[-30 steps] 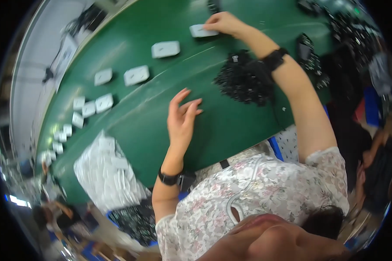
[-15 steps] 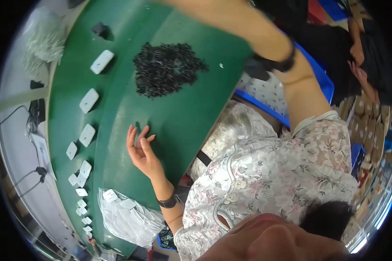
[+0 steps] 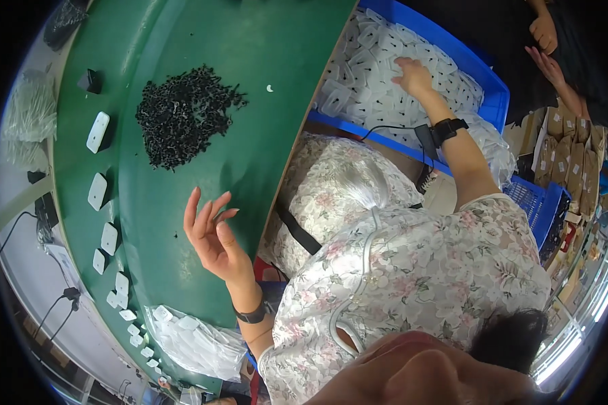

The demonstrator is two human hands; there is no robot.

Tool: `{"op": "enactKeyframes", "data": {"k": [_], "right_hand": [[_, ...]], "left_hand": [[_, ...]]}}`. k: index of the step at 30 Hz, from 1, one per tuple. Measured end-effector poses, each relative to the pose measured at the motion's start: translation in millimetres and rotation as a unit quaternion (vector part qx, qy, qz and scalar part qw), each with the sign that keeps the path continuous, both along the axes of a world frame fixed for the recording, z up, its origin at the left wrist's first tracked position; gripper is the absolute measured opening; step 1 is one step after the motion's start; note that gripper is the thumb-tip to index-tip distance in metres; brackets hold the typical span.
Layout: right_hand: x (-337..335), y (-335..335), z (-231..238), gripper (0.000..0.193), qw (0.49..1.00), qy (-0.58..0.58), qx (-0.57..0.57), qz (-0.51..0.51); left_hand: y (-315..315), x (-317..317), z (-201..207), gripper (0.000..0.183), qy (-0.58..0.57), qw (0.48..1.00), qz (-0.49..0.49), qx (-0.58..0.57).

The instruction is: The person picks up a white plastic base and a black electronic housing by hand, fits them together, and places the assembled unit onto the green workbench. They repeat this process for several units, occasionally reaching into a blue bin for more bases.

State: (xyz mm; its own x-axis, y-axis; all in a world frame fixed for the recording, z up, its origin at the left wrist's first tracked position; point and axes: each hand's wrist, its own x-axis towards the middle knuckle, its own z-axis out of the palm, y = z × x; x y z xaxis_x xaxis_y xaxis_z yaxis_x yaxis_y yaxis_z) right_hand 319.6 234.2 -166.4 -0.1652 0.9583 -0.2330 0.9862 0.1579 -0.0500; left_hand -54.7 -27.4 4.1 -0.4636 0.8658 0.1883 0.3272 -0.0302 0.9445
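Right under the right hand [image 3: 414,76], translucent plastic pieces [image 3: 378,94]: probably light, stiff and slick, likely best pinched by a thin edge! That hand's fingers are parted, nothing visibly gripped. Around the pile, the smooth walls of a blue bin [image 3: 498,101]. Over to the left hand [image 3: 216,236]: empty, loosely curled above the green tabletop [image 3: 263,135], a coarse heap of small black parts [image 3: 182,118] beyond its fingertips.

Has right hand [image 3: 413,77] at translucent pieces [image 3: 375,54] in blue bin [image 3: 496,101], left hand [image 3: 216,236] half-curled over green counter [image 3: 277,128] near black pile [image 3: 182,121].
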Motion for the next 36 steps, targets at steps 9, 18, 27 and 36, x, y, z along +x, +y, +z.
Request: {"op": "enactKeyframes", "data": {"k": [9, 18, 27, 36], "right_hand": [[6, 16, -22, 0.049, 0.990, -0.082, -0.075, 0.082], [-25, 18, -44, 0.049, 0.989, 0.063, -0.077, 0.108], [-42, 8, -47, 0.074, 0.994, 0.039, -0.100, 0.002], [-30, 12, -64, 0.069, 0.942, 0.233, -0.215, -0.111]], "left_hand": [[13, 10, -1, 0.029, -0.004, 1.000, -0.002, -0.012], [21, 20, -5, 0.027, -0.012, 1.000, 0.002, -0.024], [8, 13, -7, 0.027, -0.004, 0.999, 0.002, -0.034], [7, 11, -6, 0.025, -0.045, 0.998, 0.016, -0.034]]}}
